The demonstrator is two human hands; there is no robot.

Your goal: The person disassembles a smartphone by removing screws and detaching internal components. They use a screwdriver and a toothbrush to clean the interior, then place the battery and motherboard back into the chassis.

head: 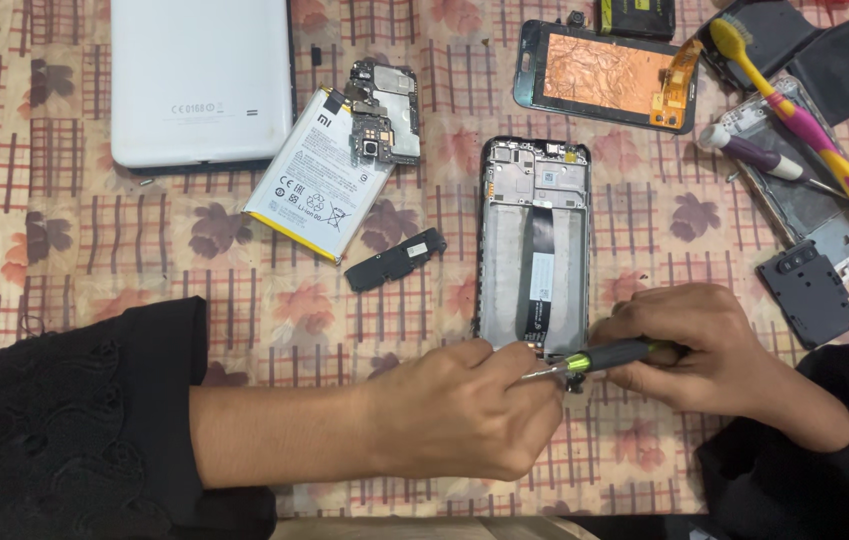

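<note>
While the right hand is clamped on a black-handled screwdriver with a green collar, its metal tip points left over the bottom edge of the opened phone frame. Left hand is curled shut, fingers touching the tip and the frame's lower end. Frame lies flat mid-tabletop. White battery and circuit board sit up-left, small black module just left of the frame. Toothbrush lies far right.
</note>
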